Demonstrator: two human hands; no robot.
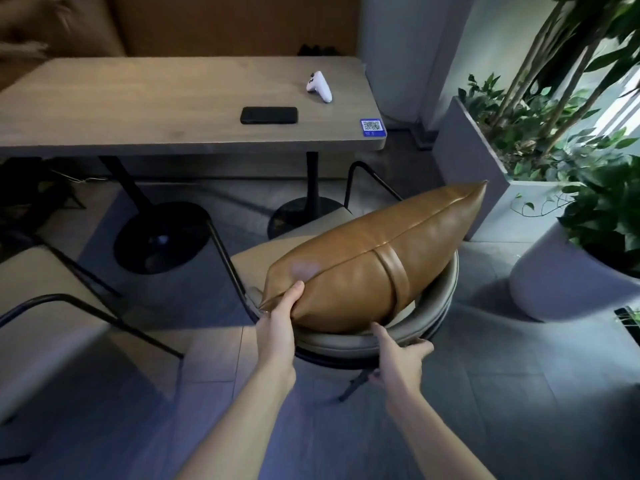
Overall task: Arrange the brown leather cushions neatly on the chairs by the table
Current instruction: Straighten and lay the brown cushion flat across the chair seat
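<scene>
Behind cushion [374,258] — chair [426,327] backrest hidden; left hand [280,317] grips corner.

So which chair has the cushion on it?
The chair on the right, with the brown leather cushion on it. The chair on the left holds no cushion.

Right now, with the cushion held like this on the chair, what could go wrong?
1. The brown leather cushion stands on edge against the grey curved chair backrest; only the left hand pinches one corner, so it may tip off.
2. The right hand is open on the backrest; pushing there could shift the chair.
</scene>
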